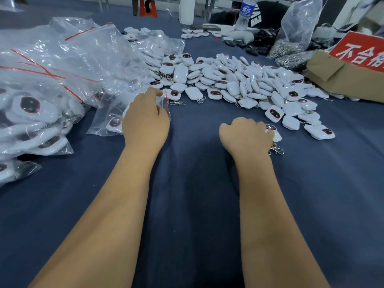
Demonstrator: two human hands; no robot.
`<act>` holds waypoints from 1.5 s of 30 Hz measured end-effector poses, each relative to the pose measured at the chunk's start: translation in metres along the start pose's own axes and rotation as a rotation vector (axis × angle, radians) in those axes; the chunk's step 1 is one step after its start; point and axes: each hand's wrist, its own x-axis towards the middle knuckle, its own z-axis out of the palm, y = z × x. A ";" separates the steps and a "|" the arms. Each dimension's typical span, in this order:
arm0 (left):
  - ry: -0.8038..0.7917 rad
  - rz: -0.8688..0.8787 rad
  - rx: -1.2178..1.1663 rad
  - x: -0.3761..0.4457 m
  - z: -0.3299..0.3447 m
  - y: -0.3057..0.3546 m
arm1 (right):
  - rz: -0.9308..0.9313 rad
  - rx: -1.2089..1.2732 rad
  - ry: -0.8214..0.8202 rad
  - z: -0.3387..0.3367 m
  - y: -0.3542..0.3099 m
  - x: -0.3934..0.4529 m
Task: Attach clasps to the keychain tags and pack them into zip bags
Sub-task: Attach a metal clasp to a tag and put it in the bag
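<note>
Right now the risk I see is at the mouth of the small clear zip bag with the red seal strip [133, 113], lying at about ten o'clock from the middle of the dark blue table cloth [197, 183]. If my left hand [145, 119] lets the film go slack, the opening could collapse and the next tag would catch on the rim, or the white tag already inside could slide back out. A dangling metal clasp [277, 149] could also snag the thin plastic or hook onto a neighbour in the pile.

My left hand pinches the edge of that zip bag between thumb and fingers, near the red strip, knuckles up; the fingers are curled close on the film. My right hand [247, 136], at about two o'clock, is closed round a white rounded plastic keychain tag with a dark oval face [274, 132], whose clasp hangs out below the palm. How many tags it holds I cannot tell, since the fist hides them. The hands are well apart.

The heap of loose white keychain tags [239, 84] spreads from twelve to two o'clock, and the large filled clear bags [41, 84] sit at nine to ten o'clock, just beside the small one.
</note>
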 end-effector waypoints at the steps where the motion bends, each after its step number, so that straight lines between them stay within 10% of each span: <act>1: -0.003 -0.002 -0.004 0.000 0.000 0.000 | 0.046 0.049 0.058 -0.006 0.003 -0.001; 11: 0.004 -0.038 -0.027 0.001 0.003 0.000 | 0.262 0.536 0.382 -0.048 0.021 0.097; 17: 0.015 -0.042 -0.041 0.005 0.007 -0.002 | 0.337 0.491 0.080 -0.038 -0.007 0.135; 30: -0.040 0.002 -0.056 0.001 0.001 0.001 | -0.433 0.188 0.155 0.032 -0.069 0.053; 38: 0.048 0.037 0.269 0.004 -0.007 -0.002 | -0.378 0.110 0.387 0.031 -0.044 0.029; 42: 0.218 0.270 -0.053 -0.004 -0.003 0.014 | -0.474 0.648 0.314 0.029 -0.060 0.011; 45: -0.011 0.086 -0.517 -0.008 0.003 0.029 | -0.407 1.019 0.219 0.026 -0.068 0.000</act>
